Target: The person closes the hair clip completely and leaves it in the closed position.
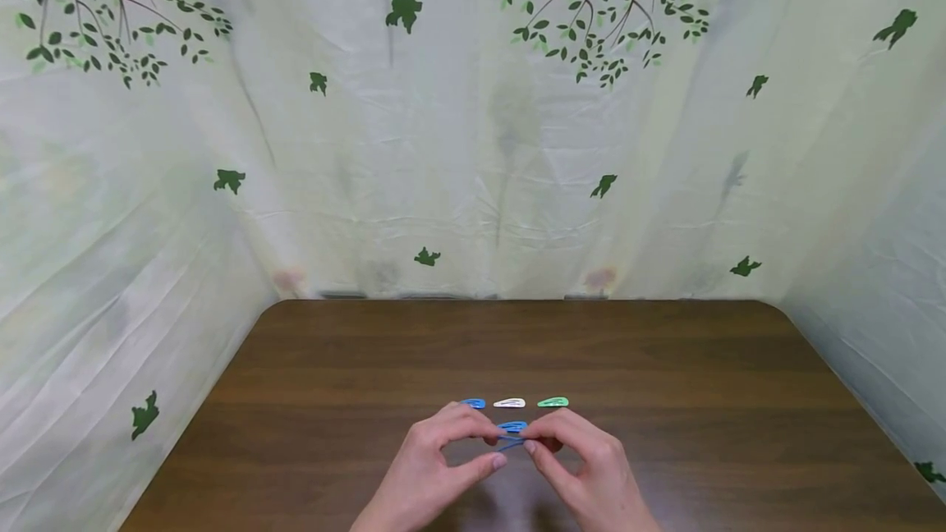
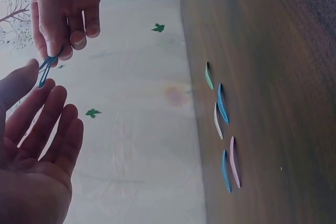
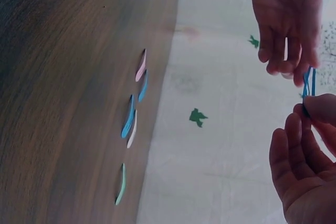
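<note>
Between my two hands, above the table, is a blue snap hair clip [image 1: 510, 442] with its two parts spread apart. My right hand [image 1: 584, 466] pinches one end between thumb and index finger. The left hand [image 1: 436, 462] has its thumb and index finger on either side of the spread end, touching it. Below lie two more blue hair clips [image 2: 222, 103] [image 2: 226, 171], a white hair clip [image 1: 510, 403], a green hair clip [image 1: 553, 402] and a pink hair clip [image 2: 234, 162]. In the head view the pink one is hidden.
The brown wooden table [image 1: 332, 384] has rounded far corners. A pale curtain [image 1: 458, 154] printed with leaves and branches hangs behind it and along both sides.
</note>
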### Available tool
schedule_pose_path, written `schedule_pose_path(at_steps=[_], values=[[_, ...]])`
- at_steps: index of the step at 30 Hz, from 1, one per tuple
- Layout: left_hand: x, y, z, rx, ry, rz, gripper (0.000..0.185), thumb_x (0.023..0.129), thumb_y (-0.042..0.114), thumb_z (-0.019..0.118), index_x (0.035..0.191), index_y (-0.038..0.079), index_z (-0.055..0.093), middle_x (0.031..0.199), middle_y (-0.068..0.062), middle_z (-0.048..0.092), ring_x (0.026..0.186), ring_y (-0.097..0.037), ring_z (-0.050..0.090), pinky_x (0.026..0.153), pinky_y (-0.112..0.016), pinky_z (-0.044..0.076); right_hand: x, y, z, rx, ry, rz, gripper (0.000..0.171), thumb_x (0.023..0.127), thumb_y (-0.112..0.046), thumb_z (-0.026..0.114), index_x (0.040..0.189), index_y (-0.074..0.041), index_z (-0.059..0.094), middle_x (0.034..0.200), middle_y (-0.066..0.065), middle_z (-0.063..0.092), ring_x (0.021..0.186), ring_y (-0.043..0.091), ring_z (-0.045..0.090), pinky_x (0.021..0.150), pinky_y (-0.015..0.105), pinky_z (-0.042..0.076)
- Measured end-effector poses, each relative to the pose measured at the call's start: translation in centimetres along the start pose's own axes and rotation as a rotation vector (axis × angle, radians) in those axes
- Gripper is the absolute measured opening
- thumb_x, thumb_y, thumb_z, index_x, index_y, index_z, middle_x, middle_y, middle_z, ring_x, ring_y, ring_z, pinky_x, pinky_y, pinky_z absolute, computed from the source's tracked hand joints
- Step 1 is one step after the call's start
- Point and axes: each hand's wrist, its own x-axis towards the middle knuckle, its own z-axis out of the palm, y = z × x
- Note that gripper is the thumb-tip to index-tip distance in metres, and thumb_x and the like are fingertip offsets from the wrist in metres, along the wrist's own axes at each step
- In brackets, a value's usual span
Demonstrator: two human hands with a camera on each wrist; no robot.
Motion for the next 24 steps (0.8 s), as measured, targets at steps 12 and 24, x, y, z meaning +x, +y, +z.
schedule_pose_path(at_steps=[12, 24], values=[[-0.1, -0.1, 0.3, -0.081, 0.081, 0.007, 0.022, 0.083, -0.002, 0.076, 0.096, 0.016, 0.075, 0.088, 0.003, 0.070, 0.091, -0.014, 0.063, 0.091, -0.029, 0.048, -1.2, 1.7, 0.6, 0.064, -0.009, -0.050, 0.026, 0.084, 0.001, 0.075, 0.104, -0.015, 0.069, 0.090, -0.004, 0.065, 0.077, 0.006, 0.060, 0.069, 0.017, 0.049], [0.0, 0.3, 0.6, -0.134, 0.136, 0.011, 0.020, 0.083, -0.004, 0.075, 0.094, 0.013, 0.076, 0.087, 0.001, 0.070, 0.088, -0.016, 0.064, 0.092, -0.030, 0.048, -0.5, 0.2, 0.6, 0.227, 0.058, -0.028, 0.031, 0.079, 0.015, 0.072, 0.101, -0.006, 0.071, 0.086, 0.005, 0.067, 0.072, 0.011, 0.059, 0.065, 0.020, 0.050]])
